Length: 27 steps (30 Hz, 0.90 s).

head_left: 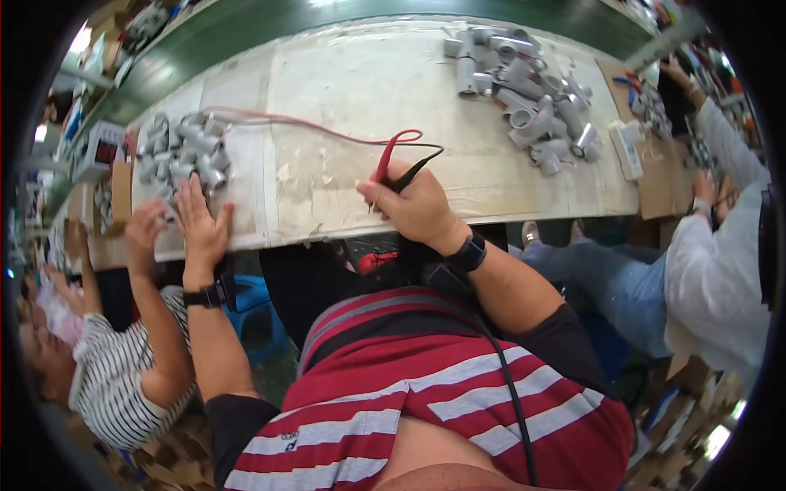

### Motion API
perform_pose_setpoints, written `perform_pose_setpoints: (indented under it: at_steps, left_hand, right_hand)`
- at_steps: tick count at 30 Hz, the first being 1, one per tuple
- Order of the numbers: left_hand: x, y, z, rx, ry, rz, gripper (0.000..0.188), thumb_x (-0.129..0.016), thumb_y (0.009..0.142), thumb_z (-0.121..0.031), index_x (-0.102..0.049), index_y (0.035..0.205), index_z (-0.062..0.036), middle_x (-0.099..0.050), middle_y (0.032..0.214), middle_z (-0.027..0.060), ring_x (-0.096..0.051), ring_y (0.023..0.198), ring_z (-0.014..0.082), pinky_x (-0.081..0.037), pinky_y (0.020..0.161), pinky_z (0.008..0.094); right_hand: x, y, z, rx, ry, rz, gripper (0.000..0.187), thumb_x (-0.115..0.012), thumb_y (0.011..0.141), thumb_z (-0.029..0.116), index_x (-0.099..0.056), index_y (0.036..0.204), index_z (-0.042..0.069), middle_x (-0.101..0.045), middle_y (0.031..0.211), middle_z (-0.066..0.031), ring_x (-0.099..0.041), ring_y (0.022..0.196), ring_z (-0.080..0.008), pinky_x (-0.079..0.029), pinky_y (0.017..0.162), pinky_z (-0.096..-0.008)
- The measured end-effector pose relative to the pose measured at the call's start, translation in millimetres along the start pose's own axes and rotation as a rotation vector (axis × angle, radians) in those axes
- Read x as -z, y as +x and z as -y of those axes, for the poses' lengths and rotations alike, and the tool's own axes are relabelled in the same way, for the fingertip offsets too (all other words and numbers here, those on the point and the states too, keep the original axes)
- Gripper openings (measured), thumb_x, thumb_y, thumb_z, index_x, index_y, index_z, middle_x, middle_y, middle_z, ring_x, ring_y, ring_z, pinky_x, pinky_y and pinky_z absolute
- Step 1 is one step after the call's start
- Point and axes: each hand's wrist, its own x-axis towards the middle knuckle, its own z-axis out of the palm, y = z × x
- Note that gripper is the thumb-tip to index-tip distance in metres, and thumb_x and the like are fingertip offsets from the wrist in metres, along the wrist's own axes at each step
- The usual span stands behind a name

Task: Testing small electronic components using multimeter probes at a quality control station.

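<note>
My right hand (416, 211) is closed around a pair of test probes, one red probe (383, 168) and one black probe (412, 173), with their tips pointing down over the table's near edge. A red and a black lead curve up from them; the red lead (311, 123) runs left across the tabletop. My left hand (203, 229) lies palm down with fingers stretched out. Its fingertips reach the near side of a pile of grey cylindrical parts (178, 146); whether they touch one, I cannot tell. On the right lies a larger pile of similar grey parts (532, 102).
The pale worktable (336, 74) has a green ledge (393, 10) behind it. A co-worker's hand (145, 231) is close beside my left hand. At the right, another person in white sits near a white power strip (626, 150). A cardboard box (121, 192) stands left.
</note>
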Motion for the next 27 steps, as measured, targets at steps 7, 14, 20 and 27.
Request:
perform_pose_setpoints:
  at_steps: [7,14,20,27]
  left_hand:
    - [79,145,-212,-0.610,-0.588,0.225,0.045,-0.071,0.093,-0.017,-0.062,0.137,-0.0090,-0.056,0.147,0.0171,-0.053,0.135,0.0373,-0.042,0.112,0.0428]
    - [-9,237,-375,-0.884,-0.530,0.414,0.051,-0.077,0.087,-0.022,-0.063,0.135,-0.0118,-0.060,0.132,0.0166,-0.060,0.120,0.0364,-0.048,0.105,0.0401]
    - [-26,225,-372,-0.822,-0.456,0.338,0.067,-0.085,0.079,-0.028,-0.061,0.141,-0.0153,-0.059,0.132,0.0185,-0.061,0.118,0.0355,-0.048,0.104,0.0391]
    - [8,169,-255,-0.143,-0.992,0.672,0.065,-0.082,0.087,-0.027,-0.057,0.142,-0.0045,-0.062,0.133,0.0192,-0.064,0.112,0.0260,-0.053,0.095,0.0345]
  right_hand:
    - [25,8,6,-0.292,0.105,0.325,0.017,-0.074,0.097,0.019,-0.067,0.093,0.003,-0.065,0.073,-0.0006,-0.057,0.056,-0.0066,-0.047,0.052,-0.0237]
    - [38,-5,-3,0.125,-0.136,0.311,0.028,-0.076,0.093,0.027,-0.067,0.088,0.000,-0.065,0.070,-0.0163,-0.061,0.056,-0.0268,-0.050,0.060,-0.0380]
    - [47,-9,1,0.114,-0.127,0.348,0.027,-0.076,0.092,0.026,-0.067,0.087,0.001,-0.064,0.071,-0.0175,-0.057,0.060,-0.0280,-0.049,0.063,-0.0374]
    - [26,-17,7,-0.031,0.006,0.440,0.020,-0.076,0.094,0.017,-0.067,0.086,0.002,-0.067,0.071,-0.0062,-0.055,0.063,-0.0130,-0.049,0.062,-0.0307]
